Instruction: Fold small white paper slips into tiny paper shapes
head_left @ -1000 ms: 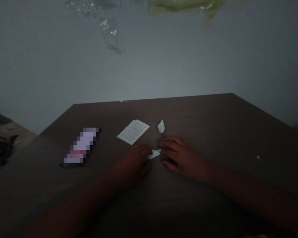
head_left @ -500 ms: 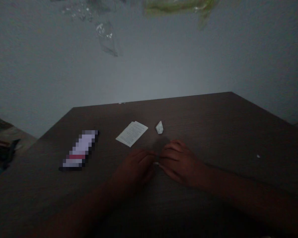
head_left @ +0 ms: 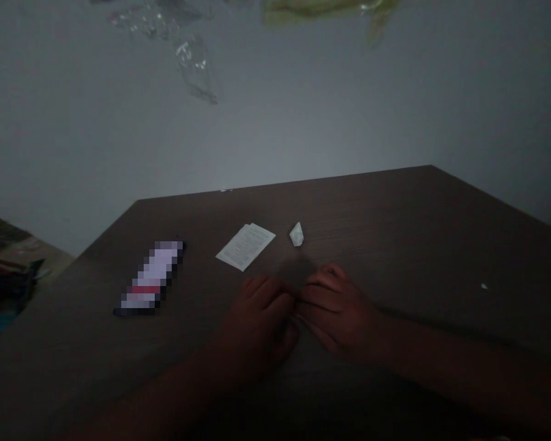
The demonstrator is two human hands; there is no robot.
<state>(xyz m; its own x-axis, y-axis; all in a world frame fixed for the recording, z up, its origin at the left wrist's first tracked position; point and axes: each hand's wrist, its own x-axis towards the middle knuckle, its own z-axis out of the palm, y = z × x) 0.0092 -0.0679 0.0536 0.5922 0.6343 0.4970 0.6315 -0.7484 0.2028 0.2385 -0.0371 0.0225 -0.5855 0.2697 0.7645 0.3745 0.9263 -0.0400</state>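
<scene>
My left hand [head_left: 261,315] and my right hand [head_left: 337,309] meet low over the table, fingers bent and fingertips touching. Between them a thin pale sliver of what looks like a small piece of paper [head_left: 296,315] shows; the fingers hide most of it. Both hands are closed in a pinch around it. Just beyond my fingers lies a small folded white paper [head_left: 296,235], pointed at the top. To its left, a little stack of printed paper sheets [head_left: 245,247] lies flat.
A phone [head_left: 150,278] with a blurred-out lit screen lies on the left of the dark wooden table [head_left: 371,220]. A tiny white scrap [head_left: 483,286] is at the right. Behind stands a pale wall [head_left: 303,122] with clear plastic wrapping [head_left: 196,67] on it.
My left hand has shifted slightly right and its fingers are more curled. The white sliver between my hands shows less than before. The view has tilted a little.
</scene>
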